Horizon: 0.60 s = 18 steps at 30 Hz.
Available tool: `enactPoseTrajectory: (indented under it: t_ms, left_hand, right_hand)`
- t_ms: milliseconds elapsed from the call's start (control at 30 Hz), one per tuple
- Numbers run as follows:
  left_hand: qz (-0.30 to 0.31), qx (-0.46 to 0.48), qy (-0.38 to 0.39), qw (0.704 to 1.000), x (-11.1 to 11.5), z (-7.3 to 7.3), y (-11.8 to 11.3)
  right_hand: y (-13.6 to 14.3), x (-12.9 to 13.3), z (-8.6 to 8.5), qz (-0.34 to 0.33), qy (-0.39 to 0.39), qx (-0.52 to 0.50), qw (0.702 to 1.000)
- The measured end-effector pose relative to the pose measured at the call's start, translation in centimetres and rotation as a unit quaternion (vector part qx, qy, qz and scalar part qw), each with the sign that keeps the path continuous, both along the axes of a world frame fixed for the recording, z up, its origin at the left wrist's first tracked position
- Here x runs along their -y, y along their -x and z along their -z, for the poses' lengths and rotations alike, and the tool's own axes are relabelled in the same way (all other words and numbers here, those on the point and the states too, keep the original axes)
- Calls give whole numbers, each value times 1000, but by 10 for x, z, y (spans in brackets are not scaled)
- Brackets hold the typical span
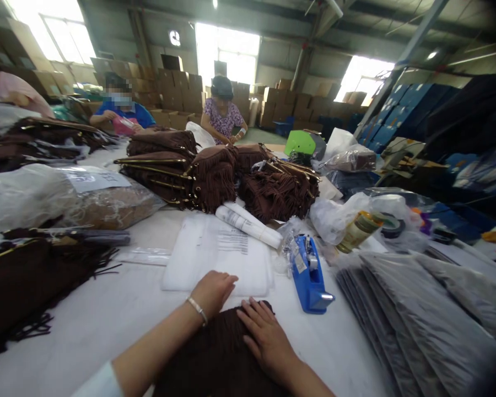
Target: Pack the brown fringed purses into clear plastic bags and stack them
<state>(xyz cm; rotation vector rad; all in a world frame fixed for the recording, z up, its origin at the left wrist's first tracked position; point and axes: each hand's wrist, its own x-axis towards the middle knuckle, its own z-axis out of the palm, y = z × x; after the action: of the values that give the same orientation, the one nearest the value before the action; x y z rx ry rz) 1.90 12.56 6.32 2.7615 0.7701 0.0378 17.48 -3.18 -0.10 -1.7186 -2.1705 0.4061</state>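
I note 1 dark brown fringed piece [215, 358] on the white table [140, 325], nearest the camera. Of the wearer's 2, the right hand [268, 336] lies flat upon it, fingers slightly apart; the left hand [215, 292] is bent over its far left part, and whether it clamps anything I cannot tell. Beyond, I count 1 stack of white printed sheets [202, 259] and, to its right, 1 blue tape dispenser [308, 289]. In the background: 3 other people [227, 117] and 1 wall clock [174, 37].
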Motion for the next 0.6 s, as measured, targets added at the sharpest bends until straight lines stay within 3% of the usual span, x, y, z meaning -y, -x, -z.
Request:
enactPoseTrajectory:
  t_ms: [100, 167, 267, 400, 600]
  left_hand:
    - [9, -40, -12, 999, -42, 16, -6]
    - [18, -56, -14, 998, -55, 26, -5]
    - [36, -58, -9, 998, -57, 32, 4]
    - [52, -43, 5, 998, -51, 30, 24]
    - [-60, -6, 34, 998, -58, 32, 60]
  right_hand:
    - [-3, 1, 0, -1, 1, 4, 1000]
    - [-4, 0, 1, -2, 2, 4, 1000]
    - [-4, -2, 4, -2, 0, 7, 1000]
    - [-3, -1, 8, -6, -7, 20, 1000]
    - [-7, -4, 21, -19, -38, 37, 998]
